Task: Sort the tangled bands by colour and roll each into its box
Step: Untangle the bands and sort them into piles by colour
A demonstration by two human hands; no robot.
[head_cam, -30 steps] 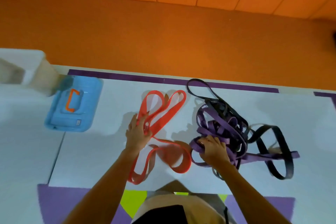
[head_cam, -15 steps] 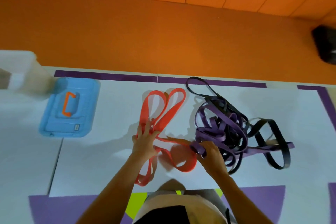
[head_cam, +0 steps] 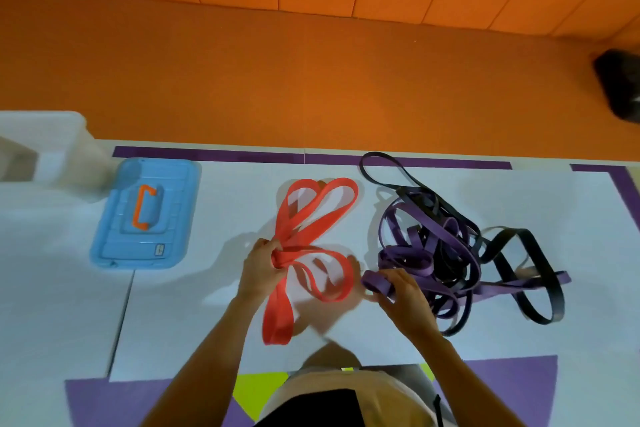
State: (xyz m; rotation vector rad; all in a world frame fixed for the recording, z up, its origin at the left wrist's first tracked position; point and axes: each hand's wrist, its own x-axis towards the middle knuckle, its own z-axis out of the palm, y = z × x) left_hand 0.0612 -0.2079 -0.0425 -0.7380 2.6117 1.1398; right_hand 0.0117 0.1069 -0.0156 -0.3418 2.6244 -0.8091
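Note:
A red band (head_cam: 313, 218) lies in loops on the white mat, apart from the others. My left hand (head_cam: 263, 265) is closed around its bunched middle. To the right sits a tangle of purple bands (head_cam: 420, 246) and black bands (head_cam: 519, 253), wound through each other. My right hand (head_cam: 401, 291) pinches a loop of a purple band at the tangle's near-left edge. A blue box lid (head_cam: 147, 215) with an orange handle lies flat at the left. A translucent white box (head_cam: 41, 146) stands at the far left, partly cut off.
White mats (head_cam: 207, 305) cover the floor, with purple borders and a seam at the left. An orange padded wall (head_cam: 311, 62) rises behind. A dark object (head_cam: 620, 87) sits at the far right edge. My knees fill the bottom centre.
My left hand went from lying flat on the red band to gripping its gathered middle. My right hand slid off the purple tangle and took hold of one purple loop at its edge.

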